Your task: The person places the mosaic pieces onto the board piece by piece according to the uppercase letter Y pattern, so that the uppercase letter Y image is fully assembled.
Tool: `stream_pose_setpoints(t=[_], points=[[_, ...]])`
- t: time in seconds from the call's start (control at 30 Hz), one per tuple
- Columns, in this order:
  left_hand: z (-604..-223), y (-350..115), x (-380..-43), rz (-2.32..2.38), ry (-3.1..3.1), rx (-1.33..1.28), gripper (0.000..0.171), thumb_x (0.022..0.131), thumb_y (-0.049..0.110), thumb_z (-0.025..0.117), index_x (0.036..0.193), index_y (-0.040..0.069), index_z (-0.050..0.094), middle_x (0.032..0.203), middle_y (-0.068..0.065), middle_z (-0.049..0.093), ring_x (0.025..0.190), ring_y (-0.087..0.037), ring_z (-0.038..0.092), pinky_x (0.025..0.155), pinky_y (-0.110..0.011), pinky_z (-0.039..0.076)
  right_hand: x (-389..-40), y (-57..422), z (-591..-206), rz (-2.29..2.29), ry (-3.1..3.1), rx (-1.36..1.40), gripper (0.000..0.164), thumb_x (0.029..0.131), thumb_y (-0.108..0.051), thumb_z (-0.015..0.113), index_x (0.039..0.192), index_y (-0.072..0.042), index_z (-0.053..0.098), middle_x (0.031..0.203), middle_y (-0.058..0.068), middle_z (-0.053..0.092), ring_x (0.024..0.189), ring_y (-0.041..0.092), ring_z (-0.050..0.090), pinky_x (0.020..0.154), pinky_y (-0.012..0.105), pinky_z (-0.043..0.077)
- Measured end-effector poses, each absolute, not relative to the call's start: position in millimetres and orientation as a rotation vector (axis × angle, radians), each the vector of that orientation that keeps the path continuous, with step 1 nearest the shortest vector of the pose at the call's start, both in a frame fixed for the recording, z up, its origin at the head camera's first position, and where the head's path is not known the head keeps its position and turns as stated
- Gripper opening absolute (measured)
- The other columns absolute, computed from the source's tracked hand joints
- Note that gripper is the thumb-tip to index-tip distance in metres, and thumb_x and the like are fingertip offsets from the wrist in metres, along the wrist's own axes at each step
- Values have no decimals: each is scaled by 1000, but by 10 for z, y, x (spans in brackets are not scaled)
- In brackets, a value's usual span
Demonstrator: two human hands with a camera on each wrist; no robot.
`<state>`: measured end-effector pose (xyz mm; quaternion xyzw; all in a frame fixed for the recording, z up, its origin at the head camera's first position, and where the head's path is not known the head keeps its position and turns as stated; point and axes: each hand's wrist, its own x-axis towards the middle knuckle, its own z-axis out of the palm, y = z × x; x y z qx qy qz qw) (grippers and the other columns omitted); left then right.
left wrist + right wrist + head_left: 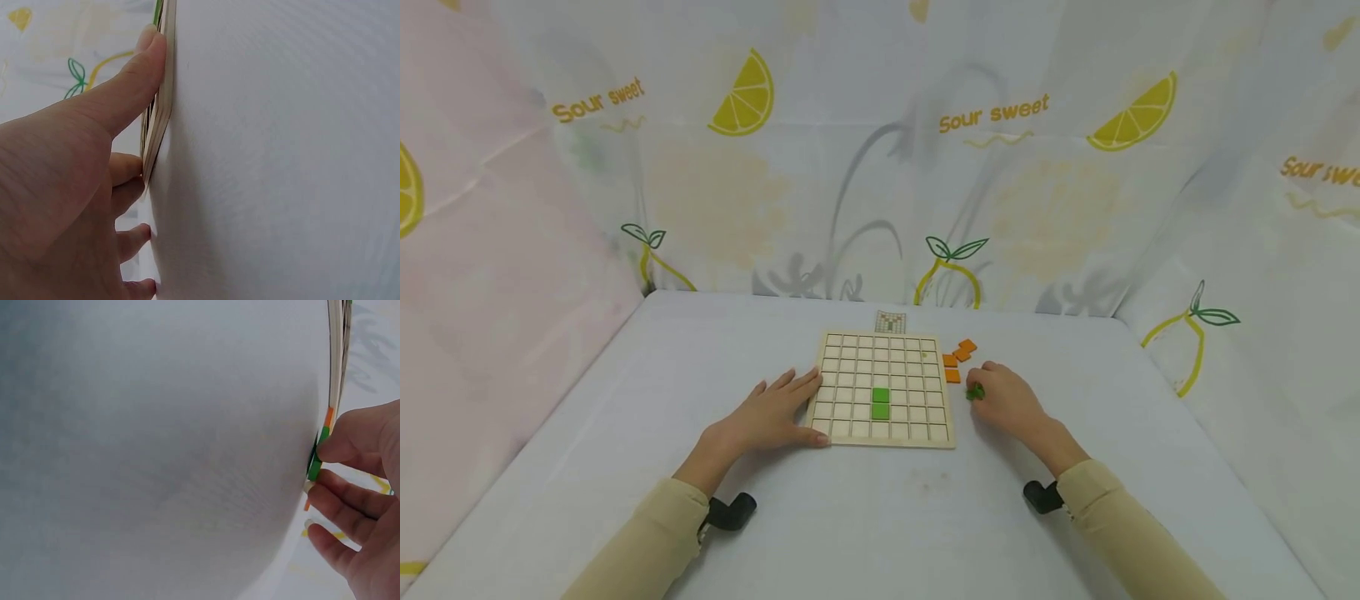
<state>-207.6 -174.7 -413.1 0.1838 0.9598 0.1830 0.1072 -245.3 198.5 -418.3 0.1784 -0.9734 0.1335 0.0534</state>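
Note:
A wooden grid board (850, 440) lies on the table, with two green square tiles (880, 403) sitting one behind the other in its cells. My left hand (771, 414) rests against the board's left side, fingers spread and fairly straight, thumb on the near left corner. In the left wrist view, the thumb touches the board's edge (166, 94). To the right of the board, my right hand (1009, 402) pinches a green tile (317, 456) between thumb and fingers, low at the tabletop. How many green tiles are under those fingers is hidden.
Several orange tiles (952, 376) lie beside the board's right edge, some overlapping. Behind the board is a small printed pattern card (891, 322). White cloth (700, 333) covers the table, and lemon-printed curtains (820, 192) stand around the back and sides.

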Motion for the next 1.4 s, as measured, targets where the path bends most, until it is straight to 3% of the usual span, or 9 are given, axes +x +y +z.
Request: stream_pose_setpoints(t=[0.5, 0.83, 1.07, 1.4], points=[[-4161, -1770, -2085, 546, 2824, 534, 106, 78, 66, 71, 158, 13, 26, 167, -4, 22, 153, -43, 15, 117, -72, 11, -2540, 1837, -4217, 407, -2897, 655, 17, 75, 1, 67, 86, -11, 70, 84, 1, 59, 74, 15, 49, 67, 30, 45], [-4187, -1770, -2095, 540, 2822, 538, 108, 78, 67, 71, 159, 14, 25, 167, -4, 21, 154, -42, 13, 118, -71, 11, -2552, 1715, -4206, 440, -2900, 715, 16, 77, 0, 69, 88, -12, 69, 87, 1, 57, 77, 15, 48, 68, 28, 44], [-4194, -1771, -2099, 540, 2829, 544, 107, 78, 67, 71, 159, 14, 25, 167, -4, 21, 154, -42, 14, 117, -72, 11, -2546, 1650, -4184, 469, -2863, 767, 17, 77, 2, 68, 87, -12, 67, 93, 4, 59, 82, 17, 51, 72, 32, 48], [-4156, -1761, -2085, 540, 2829, 552, 106, 78, 65, 72, 158, 12, 27, 167, -5, 22, 153, -43, 14, 117, -72, 12, -2618, 1520, -4215, 515, -2890, 814, 18, 79, 1, 68, 91, -13, 68, 92, 0, 59, 80, 13, 51, 70, 28, 48]])
